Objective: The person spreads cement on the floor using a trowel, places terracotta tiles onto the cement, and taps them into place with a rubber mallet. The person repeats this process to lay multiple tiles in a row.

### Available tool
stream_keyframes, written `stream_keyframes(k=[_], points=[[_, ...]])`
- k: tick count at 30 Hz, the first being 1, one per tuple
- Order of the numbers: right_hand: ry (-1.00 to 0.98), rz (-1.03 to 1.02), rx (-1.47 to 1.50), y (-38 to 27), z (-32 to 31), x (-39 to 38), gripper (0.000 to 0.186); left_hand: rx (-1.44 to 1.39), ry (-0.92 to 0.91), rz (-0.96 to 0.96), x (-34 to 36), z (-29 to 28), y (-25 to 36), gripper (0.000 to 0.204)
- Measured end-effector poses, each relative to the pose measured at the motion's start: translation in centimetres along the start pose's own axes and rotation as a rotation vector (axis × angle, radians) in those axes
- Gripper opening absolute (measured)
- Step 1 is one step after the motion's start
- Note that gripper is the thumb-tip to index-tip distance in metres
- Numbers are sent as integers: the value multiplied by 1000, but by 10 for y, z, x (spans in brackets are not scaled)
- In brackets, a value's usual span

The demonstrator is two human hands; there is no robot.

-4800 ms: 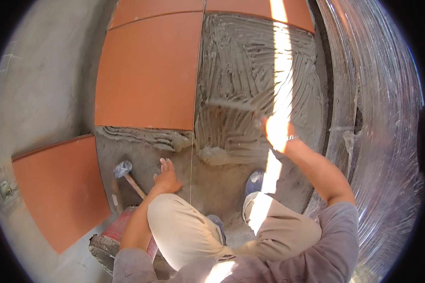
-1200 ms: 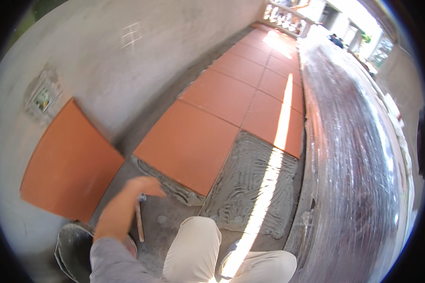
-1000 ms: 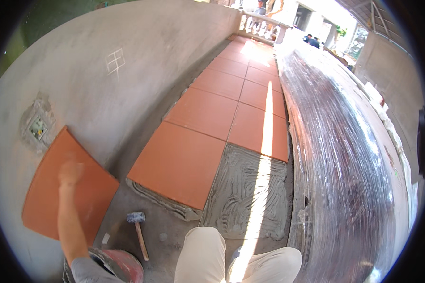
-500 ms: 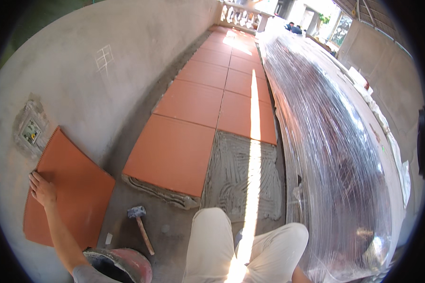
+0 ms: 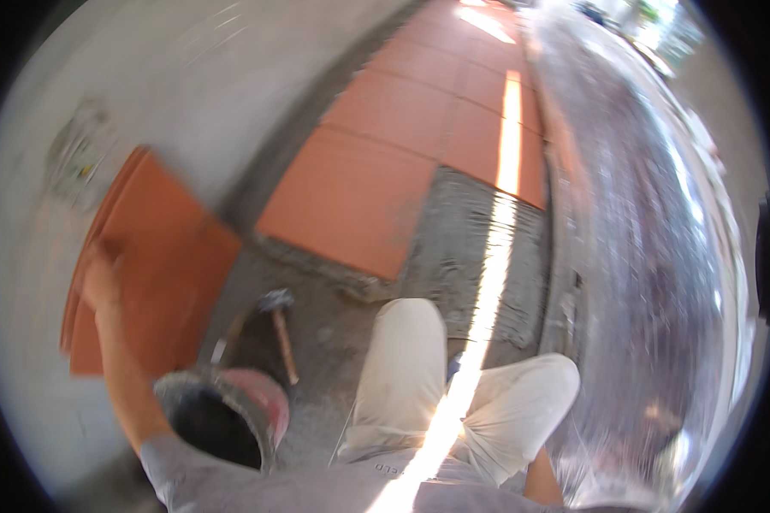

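Note:
At the left, a large square terracotta tile (image 5: pixel 167 274) leans against the wall, its toothed edge of another tile showing behind it on the left. My left hand (image 5: pixel 101 278) is closed on this tile's left edge, its fingers smeared by motion. My right forearm (image 5: pixel 543 480) shows beside my right knee; the hand itself is out of sight. Ahead of my knees lies a bed of combed grey mortar (image 5: pixel 466 248), bordering the laid terracotta tiles (image 5: pixel 351 188). A sunlit strip crosses the mortar.
A mortar-stained bucket (image 5: pixel 252 402) stands by my left elbow, with a hammer (image 5: pixel 284 338) on the floor beyond it. Along the right runs a long bulk wrapped in clear plastic film (image 5: pixel 633 256). The grey wall (image 5: pixel 222 94) rises on the left.
My view has tilted down and shifted. The tile in my left hand has come away from the one behind, so a second edge shows at its left.

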State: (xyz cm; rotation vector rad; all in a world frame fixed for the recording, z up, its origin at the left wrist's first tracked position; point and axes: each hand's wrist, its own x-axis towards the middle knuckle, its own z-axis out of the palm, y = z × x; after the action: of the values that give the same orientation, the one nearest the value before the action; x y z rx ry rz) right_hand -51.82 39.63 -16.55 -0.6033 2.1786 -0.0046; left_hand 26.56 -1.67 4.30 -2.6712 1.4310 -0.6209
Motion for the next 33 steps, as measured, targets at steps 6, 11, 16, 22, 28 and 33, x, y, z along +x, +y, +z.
stream_keyframes(k=[6, 11, 16, 22, 28, 33], points=[[-28, 93, -8, 35, 2, -8, 32, -189, -71, 78, -8, -33, -32, 57], [-49, 98, -22, 49, 0, -10, 32, -373, -220, 119, -11, -42, -27, 49], [-59, 95, 4, 49, -8, -10, 32, -408, -210, 138, -18, -47, -17, 52], [-51, 65, 55, 52, -10, -8, 31, -266, -143, 97, -37, -64, -2, 52], [-74, 18, 75, 78, -1, 10, 31, -249, -107, 117, -53, -67, 3, 58], [-160, -303, -311, 143, 19, 45, 31, -203, -35, 142, -74, -76, 13, 59]])
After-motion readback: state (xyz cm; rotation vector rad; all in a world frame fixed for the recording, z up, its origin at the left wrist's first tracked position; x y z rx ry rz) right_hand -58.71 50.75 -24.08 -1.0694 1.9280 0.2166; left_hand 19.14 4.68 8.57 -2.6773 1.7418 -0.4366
